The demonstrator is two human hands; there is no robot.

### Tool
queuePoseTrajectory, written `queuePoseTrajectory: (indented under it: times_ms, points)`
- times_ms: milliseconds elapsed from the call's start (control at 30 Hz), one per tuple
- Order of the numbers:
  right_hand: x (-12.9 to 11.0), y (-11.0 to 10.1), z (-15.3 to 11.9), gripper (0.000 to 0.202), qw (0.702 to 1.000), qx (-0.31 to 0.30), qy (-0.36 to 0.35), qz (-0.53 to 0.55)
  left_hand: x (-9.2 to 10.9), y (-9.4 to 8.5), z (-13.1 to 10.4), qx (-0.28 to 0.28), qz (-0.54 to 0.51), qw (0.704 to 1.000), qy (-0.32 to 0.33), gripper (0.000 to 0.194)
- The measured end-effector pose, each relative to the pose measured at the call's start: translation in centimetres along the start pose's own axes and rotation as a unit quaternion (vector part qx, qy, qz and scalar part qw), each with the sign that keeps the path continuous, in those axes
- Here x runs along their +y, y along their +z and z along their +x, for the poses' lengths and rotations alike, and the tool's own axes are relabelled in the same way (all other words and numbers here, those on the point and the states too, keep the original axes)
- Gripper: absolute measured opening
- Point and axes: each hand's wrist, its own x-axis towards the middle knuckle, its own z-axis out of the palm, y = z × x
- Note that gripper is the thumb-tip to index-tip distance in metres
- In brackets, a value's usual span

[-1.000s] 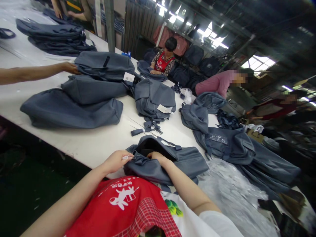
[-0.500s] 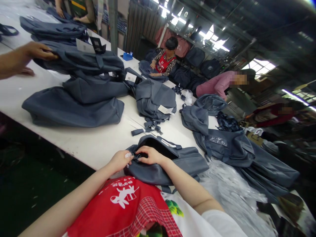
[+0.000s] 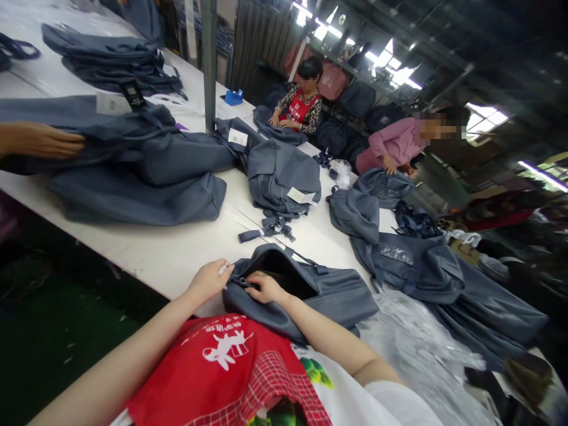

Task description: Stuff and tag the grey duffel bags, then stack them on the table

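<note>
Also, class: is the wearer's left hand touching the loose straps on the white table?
Apart. The head view shows white tabletop between the left hand and the loose straps, which lie beyond it.

Shadow hides the open bag's inside (image 3: 296, 273); the edge crops 1 co-worker's arm (image 3: 9, 140).

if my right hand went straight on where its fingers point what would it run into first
Most likely the bunched end of the open bag, right at the right hand's fingertips; beyond it, roughly in line, is the left hand, though depth is unclear.
</note>
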Motion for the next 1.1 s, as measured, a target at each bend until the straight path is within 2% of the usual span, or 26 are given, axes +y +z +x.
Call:
queuePoseTrajectory:
  times_ms: [67,133,300,400,467,533,600,633,733,800,900,967,1033,1100]
  points:
    - [-0.3,-0.2,0.1,0.014,1.000,0.000,-0.002,0.003,0.4,0.1,0.1,-0.034,0.035,0.998,0.043,0.021]
    - [-0.9,-0.5,0.1,0.016,1.000,-0.007,0.014,-0.015,0.8,0.3,0.1,-0.060,0.055,0.995,0.057,0.018]
    - [-2.4,-1.8,-0.1,0.018,0.975,-0.012,0.163,-0.148,0.5,0.9,0.4,-0.064,0.008,0.998,-0.020,0.027]
    - [-3.2,-2.7,0.2,0.020,0.966,-0.012,0.191,-0.176,-0.1,1.4,0.6,-0.088,-0.070,0.989,-0.091,0.034]
    - [-3.9,-3.3,0.6,0.023,0.969,-0.021,0.170,-0.179,-0.3,1.8,0.6,-0.101,-0.136,0.976,-0.137,0.037]
    - [-4.6,-3.6,1.3,0.031,0.983,-0.040,0.093,-0.153,-0.3,2.2,0.4,-0.105,-0.197,0.960,-0.170,0.039]
    - [-5.1,-3.5,2.1,0.030,0.990,-0.062,0.012,-0.124,0.0,2.5,0.2,-0.106,-0.243,0.946,-0.186,0.041]
    - [-5.2,-3.3,2.5,0.028,0.989,-0.075,-0.007,-0.125,0.1,2.6,0.1,-0.106,-0.260,0.941,-0.188,0.042]
    - [-5.3,-2.3,3.4,0.028,0.976,-0.115,0.027,-0.182,0.1,2.7,0.2,-0.098,-0.279,0.937,-0.186,0.042]
    - [-5.2,-1.6,3.7,0.033,0.967,-0.130,0.045,-0.215,-0.7,2.3,0.6,-0.080,-0.271,0.942,-0.180,0.042]
    - [-5.1,-1.2,3.8,0.046,0.965,-0.118,0.051,-0.227,-2.9,1.2,1.4,-0.015,-0.234,0.957,-0.172,0.041]
    - [-5.1,-1.2,3.7,0.050,0.966,-0.113,0.062,-0.226,-4.5,0.6,1.7,0.025,-0.202,0.965,-0.168,0.033]
    - [-5.2,-1.4,3.7,0.050,0.966,-0.117,0.064,-0.223,-5.6,0.6,1.6,0.030,-0.182,0.970,-0.160,0.022]
    - [-5.2,-1.5,3.7,0.050,0.968,-0.122,0.057,-0.214,-6.0,1.3,1.2,0.013,-0.180,0.972,-0.151,0.017]
